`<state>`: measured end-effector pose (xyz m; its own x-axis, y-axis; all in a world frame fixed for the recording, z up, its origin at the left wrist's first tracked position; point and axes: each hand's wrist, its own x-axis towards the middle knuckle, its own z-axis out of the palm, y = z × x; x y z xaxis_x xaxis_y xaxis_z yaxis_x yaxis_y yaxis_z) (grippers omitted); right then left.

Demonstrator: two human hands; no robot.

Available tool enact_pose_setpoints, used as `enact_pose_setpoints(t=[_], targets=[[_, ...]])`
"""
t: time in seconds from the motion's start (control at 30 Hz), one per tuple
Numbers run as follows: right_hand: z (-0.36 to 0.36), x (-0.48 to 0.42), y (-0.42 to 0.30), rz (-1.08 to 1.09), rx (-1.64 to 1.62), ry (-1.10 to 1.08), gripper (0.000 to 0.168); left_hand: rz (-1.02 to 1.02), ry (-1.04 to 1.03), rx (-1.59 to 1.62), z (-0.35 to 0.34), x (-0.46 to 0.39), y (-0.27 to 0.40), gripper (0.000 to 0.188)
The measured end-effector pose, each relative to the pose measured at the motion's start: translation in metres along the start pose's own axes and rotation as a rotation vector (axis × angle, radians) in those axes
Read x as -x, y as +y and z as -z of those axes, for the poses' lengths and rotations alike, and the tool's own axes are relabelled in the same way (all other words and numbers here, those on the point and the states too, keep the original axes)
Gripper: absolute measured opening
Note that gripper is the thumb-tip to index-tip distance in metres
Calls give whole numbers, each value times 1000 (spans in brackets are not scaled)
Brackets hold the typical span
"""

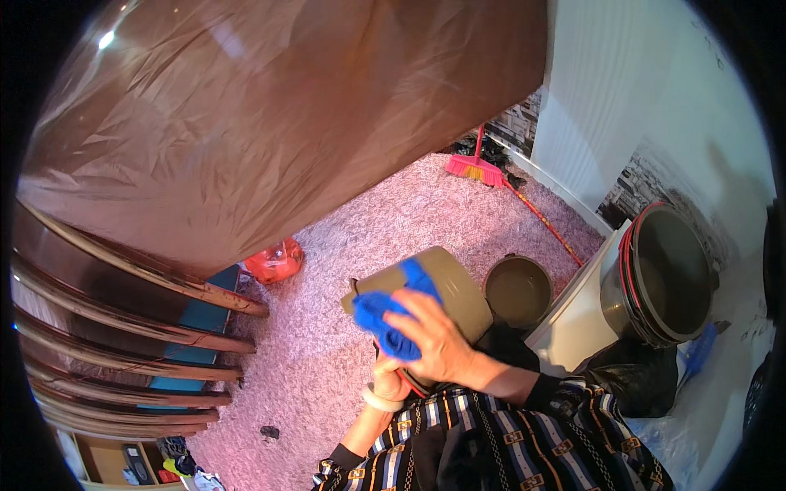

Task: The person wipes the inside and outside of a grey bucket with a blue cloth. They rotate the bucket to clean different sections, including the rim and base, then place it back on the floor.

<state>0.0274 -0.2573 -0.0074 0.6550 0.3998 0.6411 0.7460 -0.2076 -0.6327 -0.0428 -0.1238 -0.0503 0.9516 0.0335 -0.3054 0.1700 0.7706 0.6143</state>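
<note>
A blue cloth (pixel 376 316) is bunched in my right hand (pixel 437 340), pressed against a grey-olive bucket (pixel 451 279) that lies tilted on my lap. A strip of the same cloth hangs over the bucket's outer wall. My left hand (pixel 390 382), with a pale band at the wrist, is below it and grips the bucket near its red-edged rim. The fingers of this hand are partly hidden by the cloth and my right hand. Another round grey-olive container (pixel 519 288) stands on the carpet just beyond the bucket.
Nested dark buckets (pixel 669 276) rest at the right on a white piece (pixel 580 307). A pink broom (pixel 476 169) and a red pole (pixel 543 221) are near the wall. A red plastic bag (pixel 276 261) lies on the pink carpet (pixel 344 245). Brown sheeting (pixel 295 110) spans the upper left, above curved slats (pixel 147 328).
</note>
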Motion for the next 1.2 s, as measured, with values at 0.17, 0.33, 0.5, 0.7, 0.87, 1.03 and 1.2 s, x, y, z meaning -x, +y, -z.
enact_pose_setpoints(t=[0.17, 0.33, 0.5, 0.7, 0.87, 1.03, 1.2], targets=[[3, -1, 6, 83, -49, -145, 47, 24, -38, -119, 22, 8, 6, 60], [24, -12, 33, -354, 330, 8, 50, 137, -27, -130, 10, 15, -11, 57], [32, -24, 31, -183, 311, 159, 50, 84, -147, -219, 3, 10, -13, 45], [23, -10, 11, -161, -24, 125, 46, 78, -110, -230, 10, -1, -21, 55], [18, -5, -3, -217, -304, 72, 44, 96, -85, -209, -14, 8, -12, 59], [28, -1, 10, -125, -37, -89, 48, 55, -194, -244, -15, -6, -6, 56], [27, -1, -9, -233, 254, -82, 45, -6, -157, -215, 7, 2, -19, 54]])
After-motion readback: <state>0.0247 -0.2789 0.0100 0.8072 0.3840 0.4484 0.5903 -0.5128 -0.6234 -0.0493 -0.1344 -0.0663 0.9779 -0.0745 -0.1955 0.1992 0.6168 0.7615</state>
